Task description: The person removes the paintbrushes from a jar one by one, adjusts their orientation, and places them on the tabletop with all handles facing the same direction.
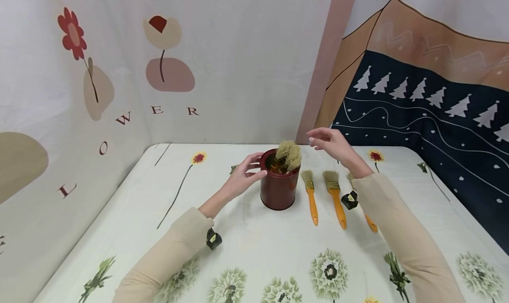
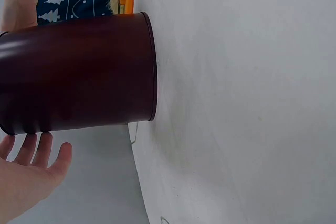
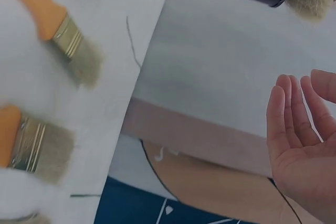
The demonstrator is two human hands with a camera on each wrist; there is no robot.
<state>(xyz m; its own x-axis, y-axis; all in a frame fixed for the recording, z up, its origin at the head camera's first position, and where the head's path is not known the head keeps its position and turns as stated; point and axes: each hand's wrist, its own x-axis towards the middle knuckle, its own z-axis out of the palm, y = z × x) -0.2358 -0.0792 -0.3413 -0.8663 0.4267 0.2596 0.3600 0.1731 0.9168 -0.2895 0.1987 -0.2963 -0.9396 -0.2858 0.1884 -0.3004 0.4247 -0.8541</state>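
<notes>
A dark red can [image 1: 278, 190] stands upright on the table. A tuft of tangled, pale yellow fibres [image 1: 289, 155] sticks up over its rim; what lies lower inside is hard to make out. My left hand [image 1: 243, 177] is at the can's left side, fingertips touching or nearly touching it near the rim, fingers relaxed and thumb spread. In the left wrist view those fingers [image 2: 44, 153] lie along the can wall. My right hand [image 1: 336, 146] hovers to the right of the can, holding nothing, its fingers loosely bent in the right wrist view.
Right of the can lie three flat paintbrushes with orange handles: a narrow one [image 1: 311, 197], a wider one [image 1: 335, 199] and one [image 1: 370, 223] partly hidden under my right forearm. A flower-printed cloth covers the table [image 1: 254, 245]. Printed curtains [image 1: 238, 64] hang behind.
</notes>
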